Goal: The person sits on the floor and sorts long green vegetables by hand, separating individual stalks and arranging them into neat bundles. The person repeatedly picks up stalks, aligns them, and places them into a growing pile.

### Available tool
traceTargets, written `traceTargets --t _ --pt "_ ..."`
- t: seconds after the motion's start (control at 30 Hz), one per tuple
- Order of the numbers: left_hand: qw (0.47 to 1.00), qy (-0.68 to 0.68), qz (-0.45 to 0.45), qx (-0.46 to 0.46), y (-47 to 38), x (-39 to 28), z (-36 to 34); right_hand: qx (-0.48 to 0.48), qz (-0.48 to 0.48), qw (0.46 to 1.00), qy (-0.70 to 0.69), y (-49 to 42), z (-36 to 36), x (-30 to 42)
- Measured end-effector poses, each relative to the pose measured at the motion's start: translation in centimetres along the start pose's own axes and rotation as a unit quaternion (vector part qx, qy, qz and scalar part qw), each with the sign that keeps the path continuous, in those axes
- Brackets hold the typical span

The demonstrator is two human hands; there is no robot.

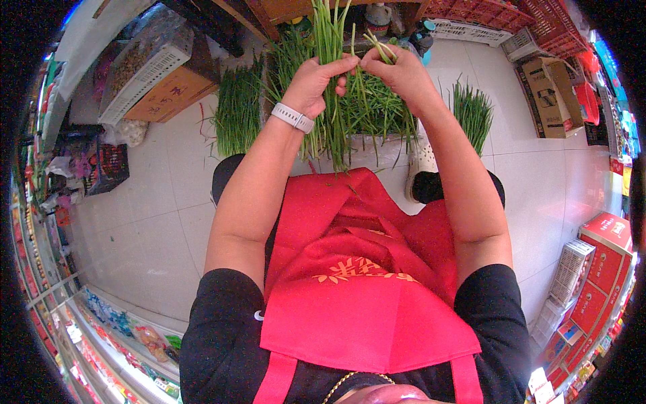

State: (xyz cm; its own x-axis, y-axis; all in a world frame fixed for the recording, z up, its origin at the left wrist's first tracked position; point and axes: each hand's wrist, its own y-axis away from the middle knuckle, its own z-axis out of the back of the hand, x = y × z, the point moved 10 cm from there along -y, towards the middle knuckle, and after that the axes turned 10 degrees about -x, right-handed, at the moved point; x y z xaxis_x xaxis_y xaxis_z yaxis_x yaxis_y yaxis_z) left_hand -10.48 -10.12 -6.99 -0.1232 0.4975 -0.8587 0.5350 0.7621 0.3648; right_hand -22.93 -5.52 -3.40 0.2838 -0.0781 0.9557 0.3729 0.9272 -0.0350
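Observation:
My left hand (315, 86), with a pale watch band on its wrist, grips an upright bunch of long green chives (330, 38). The blades hang below the fist towards the red apron (353, 313). My right hand (404, 73) pinches a few thin stems (379, 48), their pale ends pointing up and left. Fingertips of both hands meet or nearly meet beside the bunch. Beneath the hands lies a loose heap of chives (376, 108) in a container mostly hidden by leaves. A tidy pile of chives (237, 113) sits to its left, and a smaller bundle (472, 113) to its right.
Left, a white plastic crate (146, 83) rests on a cardboard box (171, 96). An open carton (547, 98) and red crates (484, 12) stand at the right and far right. Red boxes (595, 303) line the lower right. Goods shelves (101, 348) run along the left.

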Motion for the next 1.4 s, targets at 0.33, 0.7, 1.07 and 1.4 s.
traceTargets --t 0.33,0.7,1.07,1.4 --pt "0.989 0.11 0.098 0.014 -0.2 2.1 0.2 -0.042 0.002 0.998 -0.05 -0.3 1.1 0.0" --pt "0.984 0.141 0.106 0.04 0.0 1.5 0.4 -0.043 0.114 0.991 0.06 -0.8 2.7 0.1" --pt "0.996 0.06 0.068 0.021 0.4 1.0 -0.1 0.041 -0.008 0.999 0.025 0.6 -0.4 0.0" --pt "0.995 0.044 0.076 0.037 -0.2 1.6 0.4 0.072 -0.087 0.993 -0.034 1.1 -0.6 -0.7"
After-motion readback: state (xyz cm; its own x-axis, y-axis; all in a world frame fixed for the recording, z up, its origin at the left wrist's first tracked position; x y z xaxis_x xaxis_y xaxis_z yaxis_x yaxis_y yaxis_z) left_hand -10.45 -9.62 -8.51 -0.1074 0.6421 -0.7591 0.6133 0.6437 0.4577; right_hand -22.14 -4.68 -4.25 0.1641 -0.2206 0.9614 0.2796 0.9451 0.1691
